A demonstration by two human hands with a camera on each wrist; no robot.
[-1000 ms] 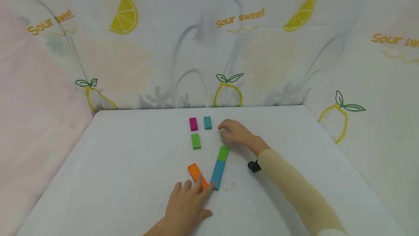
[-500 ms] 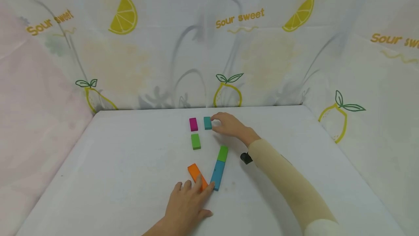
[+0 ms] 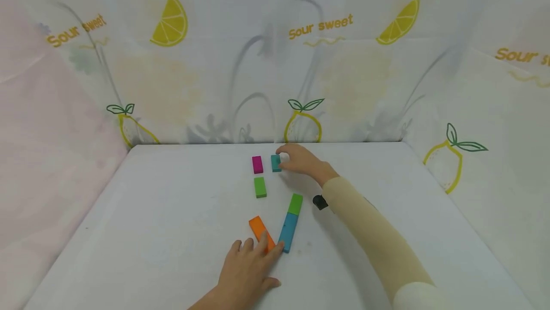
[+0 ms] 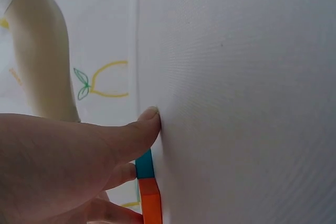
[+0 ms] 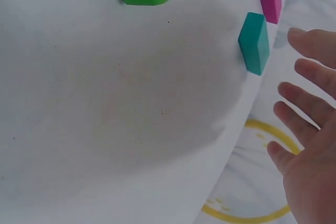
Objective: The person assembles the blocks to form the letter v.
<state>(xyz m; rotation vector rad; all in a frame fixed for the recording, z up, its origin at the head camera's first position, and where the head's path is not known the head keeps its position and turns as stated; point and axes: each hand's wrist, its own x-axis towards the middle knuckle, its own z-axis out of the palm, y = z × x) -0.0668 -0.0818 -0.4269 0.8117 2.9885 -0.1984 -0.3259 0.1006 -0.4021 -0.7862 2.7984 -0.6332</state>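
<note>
In the head view my left hand (image 3: 245, 269) lies at the front of the table, its fingertips touching an orange block (image 3: 259, 229) and the near end of a blue block (image 3: 288, 229). The left wrist view has the thumb held apart from both the blue block (image 4: 145, 165) and the orange block (image 4: 151, 203). My right hand (image 3: 301, 159) reaches to the back, thumb and index finger spread at the right side of a teal block (image 3: 275, 163). From the right wrist, the hand (image 5: 315, 166) appears with fingers apart, beside the teal block (image 5: 255, 43) without gripping it.
One green block (image 3: 295, 204) stands end to end with the blue one. Another green block (image 3: 259, 187) lies left of it, with a magenta block (image 3: 257, 164) behind. A printed cloth (image 3: 215, 85) hangs beyond the back edge of the white table (image 3: 150, 214).
My right hand has moved left and slightly back, up to the teal block. The left hand has stayed on the orange and blue blocks. The head view has shifted slightly.
</note>
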